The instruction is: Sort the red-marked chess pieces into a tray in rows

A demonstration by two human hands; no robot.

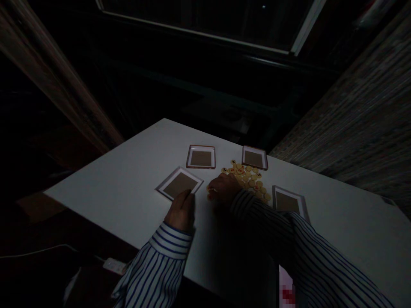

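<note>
My left hand (181, 209) is closed on the near right edge of a shallow square tray (178, 184) with a pale rim and brown bottom. The tray sits turned at an angle on the white table. To its right, my right hand (225, 188) reaches across with bent fingers. A couple of round Chinese chess pieces (209, 196) show at its fingertips, partly covered by them. Beyond and beside this hand lies a loose heap of yellowish Chinese chess pieces (248, 175), some with red or black characters. My right hand and sleeve hide part of the heap.
Two similar trays stand farther back, one at the left (201, 157) and one at the right (254, 158). Another tray (290, 202) is beside my right forearm. The white table (122, 184) ends near a striped curtain (353, 98). A power strip (114, 266) lies below left.
</note>
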